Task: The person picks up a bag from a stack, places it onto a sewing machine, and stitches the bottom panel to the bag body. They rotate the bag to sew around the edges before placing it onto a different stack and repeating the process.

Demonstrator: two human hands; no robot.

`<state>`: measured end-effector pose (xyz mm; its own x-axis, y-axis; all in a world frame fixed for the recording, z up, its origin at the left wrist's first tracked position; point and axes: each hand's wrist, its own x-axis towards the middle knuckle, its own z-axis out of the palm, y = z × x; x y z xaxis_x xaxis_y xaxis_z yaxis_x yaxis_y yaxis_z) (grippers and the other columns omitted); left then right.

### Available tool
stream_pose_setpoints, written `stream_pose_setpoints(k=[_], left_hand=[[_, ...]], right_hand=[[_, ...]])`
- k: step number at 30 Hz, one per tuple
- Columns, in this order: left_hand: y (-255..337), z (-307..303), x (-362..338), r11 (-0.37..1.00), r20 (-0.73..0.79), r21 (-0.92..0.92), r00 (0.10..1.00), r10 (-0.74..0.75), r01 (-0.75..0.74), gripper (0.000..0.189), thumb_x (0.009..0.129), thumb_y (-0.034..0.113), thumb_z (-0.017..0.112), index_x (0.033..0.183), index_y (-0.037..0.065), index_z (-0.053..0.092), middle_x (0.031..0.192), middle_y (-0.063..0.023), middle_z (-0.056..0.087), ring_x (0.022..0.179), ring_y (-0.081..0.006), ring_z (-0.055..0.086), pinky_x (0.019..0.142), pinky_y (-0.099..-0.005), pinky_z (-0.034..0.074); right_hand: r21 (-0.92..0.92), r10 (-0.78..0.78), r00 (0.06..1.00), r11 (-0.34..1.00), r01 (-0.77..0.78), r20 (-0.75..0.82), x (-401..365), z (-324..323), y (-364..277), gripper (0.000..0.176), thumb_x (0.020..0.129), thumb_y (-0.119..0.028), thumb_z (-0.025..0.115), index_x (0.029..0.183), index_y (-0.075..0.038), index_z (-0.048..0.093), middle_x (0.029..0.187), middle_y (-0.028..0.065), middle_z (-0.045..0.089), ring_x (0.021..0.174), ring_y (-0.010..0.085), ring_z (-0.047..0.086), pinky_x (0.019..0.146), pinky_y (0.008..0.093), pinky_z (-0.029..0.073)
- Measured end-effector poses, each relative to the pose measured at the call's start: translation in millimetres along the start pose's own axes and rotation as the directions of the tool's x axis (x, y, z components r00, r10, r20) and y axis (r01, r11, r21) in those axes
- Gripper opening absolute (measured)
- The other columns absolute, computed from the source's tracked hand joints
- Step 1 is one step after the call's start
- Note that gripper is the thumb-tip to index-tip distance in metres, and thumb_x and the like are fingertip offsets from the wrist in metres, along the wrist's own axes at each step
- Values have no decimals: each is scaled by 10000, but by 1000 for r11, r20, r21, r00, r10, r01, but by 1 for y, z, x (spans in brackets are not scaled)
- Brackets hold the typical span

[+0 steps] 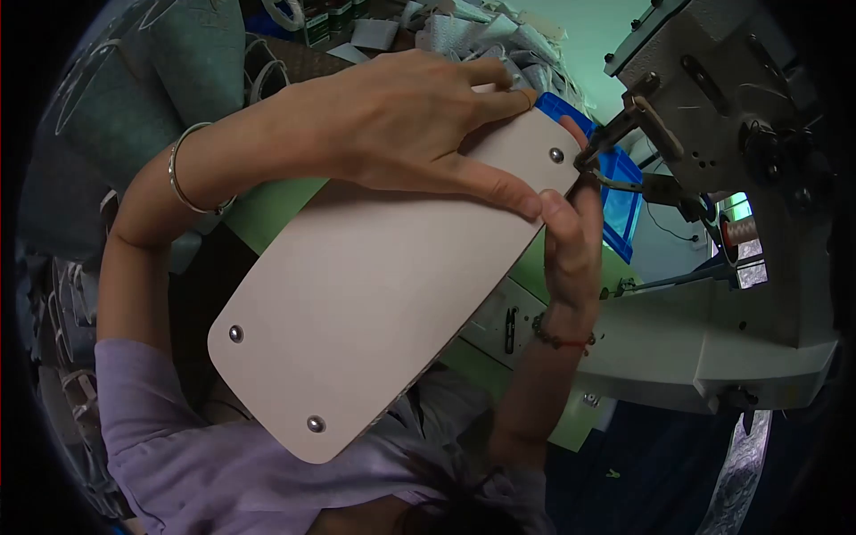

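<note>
A pale beige, round-cornered panel [357, 276], like the base of a bag, lies tilted across the middle of the view. Round metal studs [235, 333] sit near its visible corners. My left hand [401, 120] reaches over its upper part, thumb flat on the face near the right edge and fingers over the far side. At that right edge my right hand [571, 236] grips the panel, thumb on top and the other fingers mostly hidden behind it. Both thumb tips nearly meet. The panel's top corner is right at the metal presser parts [615, 169] of a sewing machine [713, 80].
A blue plastic bin [621, 209] stands behind the panel's top corner. Grey-green pieces [143, 71] are piled at the left, and pale bundled pieces [481, 40] at the back. A thread spool [738, 232] sits by the machine. Green table surface [276, 209] shows beneath.
</note>
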<state>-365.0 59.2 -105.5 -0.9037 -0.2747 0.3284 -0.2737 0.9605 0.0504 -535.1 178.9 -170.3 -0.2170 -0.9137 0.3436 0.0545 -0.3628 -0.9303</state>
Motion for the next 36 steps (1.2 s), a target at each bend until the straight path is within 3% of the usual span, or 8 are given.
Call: stream_pose_setpoints(k=[7,8,11,13,15,22,28,36], left_hand=[[2,17,-37,983,-75,-121,986,-146,137,874,823,674,569,1375,4,466,1405,-203,426,1113,-377,591,951,-407,476],[-1,31,-56,885,-230,-466,963,-140,17,935,796,721,554,1397,15,440,1416,-213,418,1192,-364,537,982,-412,454],[41,51,-123,62,-309,-951,917,-253,-304,1138,678,778,638,1477,41,302,1502,-205,296,1409,-318,288,1098,-423,336],[81,57,-154,-520,498,-846,519,-695,116,1341,543,730,781,1498,10,174,1541,-224,179,1432,-361,211,1138,-448,267],[92,90,-181,345,-501,-848,822,-270,-403,1392,543,611,858,1506,23,43,1538,-240,142,1425,-378,216,1149,-470,231],[107,92,-173,360,-547,-836,672,-499,-413,464,882,224,659,1316,161,508,1478,-181,363,1352,-327,376,1067,-479,379],[90,93,-168,214,-413,-910,741,-530,-355,478,834,244,731,1191,178,420,1481,-230,309,1369,-361,341,1093,-486,354],[71,90,-154,456,-517,-820,791,-328,-347,779,599,373,906,1147,185,385,1458,-360,208,1388,-477,240,1076,-556,342]], right_hand=[[150,-83,956,980,129,-280,-37,51,20,750,921,-263,375,1522,-21,-2,1520,194,222,1374,293,281,1127,377,223],[181,-79,959,975,131,-271,-36,51,18,744,934,-283,357,1524,-24,-15,1537,188,196,1392,289,254,1133,374,205],[223,-85,962,964,145,-259,-34,51,15,733,953,-302,341,1525,-25,-23,1556,176,167,1413,278,220,1140,369,185],[233,-99,958,958,164,-270,-33,48,15,727,959,-301,342,1525,-24,-20,1558,170,164,1418,272,212,1141,367,181],[169,-66,950,978,122,-304,-36,47,15,718,966,-309,329,1525,-22,-19,1561,174,154,1420,273,206,1142,365,176],[193,-51,967,976,101,-249,-44,50,4,724,950,-283,325,1525,-24,-30,1566,185,135,1427,290,192,1145,378,166],[179,-23,965,981,71,-260,-45,53,2,756,932,-291,342,1526,-33,-47,1559,202,138,1426,295,193,1146,378,156],[180,16,969,983,30,-248,-46,53,1,807,910,-331,364,1523,-38,-71,1560,221,95,1423,330,174,1144,399,152]])
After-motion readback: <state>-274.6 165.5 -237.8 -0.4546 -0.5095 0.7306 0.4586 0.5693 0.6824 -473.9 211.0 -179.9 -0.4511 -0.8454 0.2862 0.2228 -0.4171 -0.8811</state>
